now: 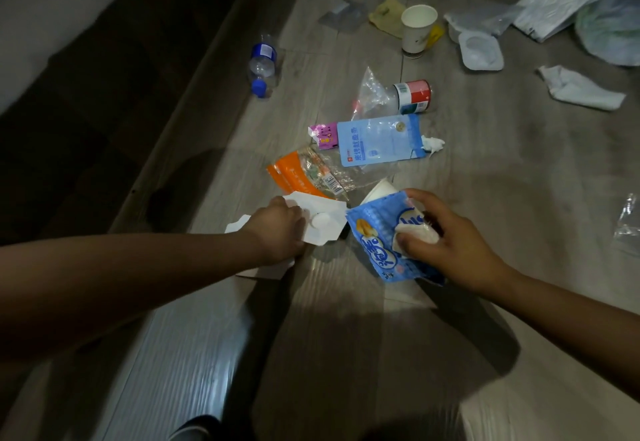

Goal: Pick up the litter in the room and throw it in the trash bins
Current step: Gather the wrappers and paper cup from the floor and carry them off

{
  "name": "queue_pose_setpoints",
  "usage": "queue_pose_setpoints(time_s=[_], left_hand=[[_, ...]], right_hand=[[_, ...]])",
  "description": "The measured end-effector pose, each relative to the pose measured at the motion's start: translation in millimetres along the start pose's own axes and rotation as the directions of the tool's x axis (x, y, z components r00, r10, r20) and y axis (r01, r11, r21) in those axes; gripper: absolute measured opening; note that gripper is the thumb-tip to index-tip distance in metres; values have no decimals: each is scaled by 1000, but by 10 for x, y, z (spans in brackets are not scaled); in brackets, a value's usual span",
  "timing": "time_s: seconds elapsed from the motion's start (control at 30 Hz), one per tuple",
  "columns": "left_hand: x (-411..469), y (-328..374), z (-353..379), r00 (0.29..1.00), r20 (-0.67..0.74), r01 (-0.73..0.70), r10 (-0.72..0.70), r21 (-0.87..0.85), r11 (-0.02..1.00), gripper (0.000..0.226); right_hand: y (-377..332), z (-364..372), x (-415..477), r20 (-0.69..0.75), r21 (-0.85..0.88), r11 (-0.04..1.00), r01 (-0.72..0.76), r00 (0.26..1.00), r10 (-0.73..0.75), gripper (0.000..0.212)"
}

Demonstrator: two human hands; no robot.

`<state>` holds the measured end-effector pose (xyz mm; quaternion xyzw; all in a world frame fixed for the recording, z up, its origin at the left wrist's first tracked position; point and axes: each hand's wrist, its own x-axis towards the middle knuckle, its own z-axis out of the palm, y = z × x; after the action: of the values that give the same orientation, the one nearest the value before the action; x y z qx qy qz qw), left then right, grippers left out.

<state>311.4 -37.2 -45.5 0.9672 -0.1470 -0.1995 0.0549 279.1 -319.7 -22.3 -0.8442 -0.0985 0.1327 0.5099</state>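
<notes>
Two hands are busy at lower centre. A white paper scrap [327,224] is gripped by the left hand [277,229], fingers curled over it on the floor [485,170]. A blue snack wrapper [372,232] and a white tissue wad [420,234] are clamped together in the right hand [446,243].

Just above the left hand lies an orange snack packet [299,175], its long axis running from upper left to lower right, nearer that hand than the right. Higher up, a pale blue sachet [377,141] is printed with Chinese characters. Large white characters on the blue wrapper cannot be read clearly. A barcode is shown on the red-and-white labelled container [414,96]. No trash bins are seen.
</notes>
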Motion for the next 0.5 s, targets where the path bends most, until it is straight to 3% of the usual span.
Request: queue_pose_setpoints(time_s=[0.17,0.3,0.5], left_hand=[[-50,-110,-280,994,96,70,-50,-220,973,27],[-96,-255,-525,976,185,204,-116,-580,789,20],[-169,-294,-669,981,132,193,-142,-746,637,15]], right_hand=[[-19,-32,-15,-3,-2,1000,0,1000,0,59],[-64,-39,-14,-11,-8,1000,19,1000,-19,58],[-126,-38,-15,-19,-23,999,37,999,-38,53]])
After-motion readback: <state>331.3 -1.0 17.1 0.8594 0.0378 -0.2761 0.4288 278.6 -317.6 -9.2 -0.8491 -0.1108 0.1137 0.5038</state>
